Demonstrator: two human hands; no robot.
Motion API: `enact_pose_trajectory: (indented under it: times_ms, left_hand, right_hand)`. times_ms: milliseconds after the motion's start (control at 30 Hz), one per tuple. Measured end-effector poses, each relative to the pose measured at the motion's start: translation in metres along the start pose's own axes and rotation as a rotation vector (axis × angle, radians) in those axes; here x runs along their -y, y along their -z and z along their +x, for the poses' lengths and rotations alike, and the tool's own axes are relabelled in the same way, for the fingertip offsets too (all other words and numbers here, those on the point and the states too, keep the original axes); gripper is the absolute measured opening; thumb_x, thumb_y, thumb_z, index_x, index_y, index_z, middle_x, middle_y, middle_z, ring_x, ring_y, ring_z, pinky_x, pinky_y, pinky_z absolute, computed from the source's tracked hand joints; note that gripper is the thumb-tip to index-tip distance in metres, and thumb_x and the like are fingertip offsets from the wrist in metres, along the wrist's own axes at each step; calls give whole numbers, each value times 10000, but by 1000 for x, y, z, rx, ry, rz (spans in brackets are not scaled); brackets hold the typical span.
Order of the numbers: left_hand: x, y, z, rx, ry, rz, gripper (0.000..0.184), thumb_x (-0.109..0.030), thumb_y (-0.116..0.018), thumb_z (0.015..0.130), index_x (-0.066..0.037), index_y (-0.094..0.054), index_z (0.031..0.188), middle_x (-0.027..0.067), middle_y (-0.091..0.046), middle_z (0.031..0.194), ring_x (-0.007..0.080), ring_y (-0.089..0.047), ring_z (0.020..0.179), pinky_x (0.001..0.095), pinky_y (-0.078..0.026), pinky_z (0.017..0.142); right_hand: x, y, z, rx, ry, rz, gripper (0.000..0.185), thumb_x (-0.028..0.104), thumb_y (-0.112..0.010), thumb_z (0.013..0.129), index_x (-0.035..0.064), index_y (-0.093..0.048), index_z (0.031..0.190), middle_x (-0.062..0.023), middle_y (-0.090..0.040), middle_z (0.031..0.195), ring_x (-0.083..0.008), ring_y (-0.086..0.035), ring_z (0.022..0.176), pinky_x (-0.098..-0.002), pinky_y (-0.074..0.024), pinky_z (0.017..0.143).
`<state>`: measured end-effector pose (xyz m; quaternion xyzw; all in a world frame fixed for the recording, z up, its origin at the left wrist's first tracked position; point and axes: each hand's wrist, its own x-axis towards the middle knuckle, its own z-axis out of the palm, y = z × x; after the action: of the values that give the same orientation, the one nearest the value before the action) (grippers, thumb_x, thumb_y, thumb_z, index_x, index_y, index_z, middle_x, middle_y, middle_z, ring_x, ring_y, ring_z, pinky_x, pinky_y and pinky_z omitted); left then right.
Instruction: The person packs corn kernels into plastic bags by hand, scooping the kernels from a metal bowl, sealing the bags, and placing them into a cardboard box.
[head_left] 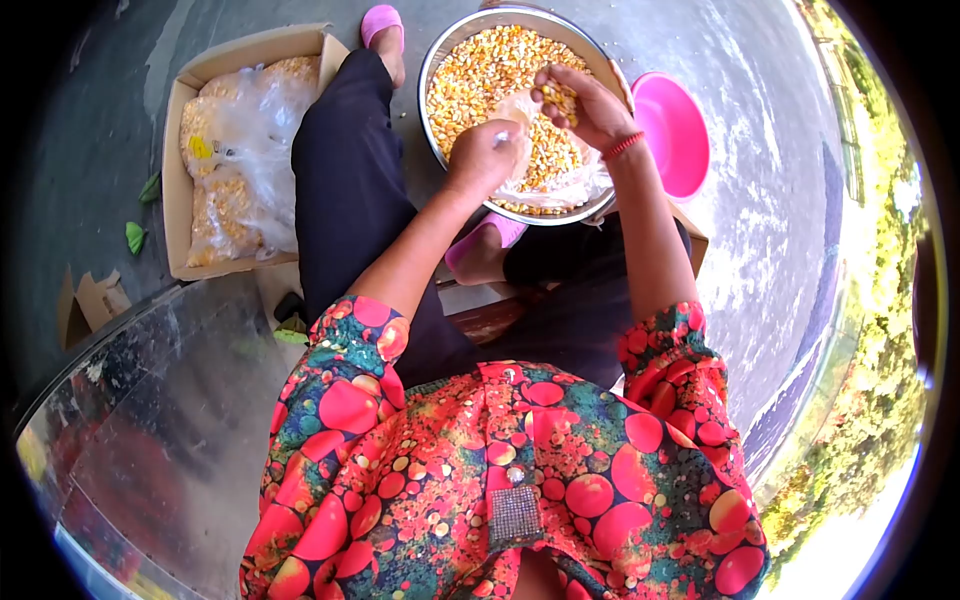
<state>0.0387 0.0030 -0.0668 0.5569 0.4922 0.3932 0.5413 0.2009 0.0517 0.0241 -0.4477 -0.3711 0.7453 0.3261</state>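
Note:
A wide metal basin (432, 128) full of yellow corn kernels (500, 62) stands in front of me. My left hand (486, 156) is closed on the edge of a clear plastic bag (570, 188), which lies partly on the kernels. In my right hand (588, 108), over the basin's right side, the curled fingers hold a small heap of corn kernels. A red beaded band circles that wrist. The bag's opening is partly hidden behind my left hand.
A cardboard box (176, 225) on the left holds clear bags (250, 130) of corn. Right of the basin sits a pink plastic bowl (690, 135). My legs and pink shoes (381, 20) flank the basin. Green leaves (135, 237) and cardboard scraps (98, 302) lie on the floor.

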Motion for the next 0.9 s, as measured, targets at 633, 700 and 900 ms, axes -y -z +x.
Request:
enact_pose_trajectory:
  times_ms: [633, 700, 900]
  left_hand:
    - [-30, 3, -4, 221, 187, -219, 182, -7, -530, 740, -35, -655, 868, 103, -649, 802, 165, -602, 716, 272, -467, 669]
    - [-11, -6, -8, 317, -33, -23, 193, -29, -517, 745, -62, -659, 872, 129, -644, 810, 224, -617, 760, 304, -464, 722]
    - [-11, -11, -20, 468, -145, 290, 245, -40, -448, 739, -49, -632, 901, 168, -629, 865, 285, -600, 839, 364, -456, 755]
  right_hand:
    - [5, -5, -15, -236, -67, -751, 206, 208, -495, 878, 37, -597, 933, -17, -601, 846, -58, -558, 731, -196, -462, 601]
    - [9, -20, -3, -211, 31, -625, 204, 202, -503, 872, 36, -594, 946, -15, -598, 835, -71, -558, 731, -200, -465, 600]
    - [-34, -38, 68, -94, -101, -881, 312, 244, -518, 848, 115, -536, 1131, -66, -603, 952, -131, -587, 809, -269, -516, 601]
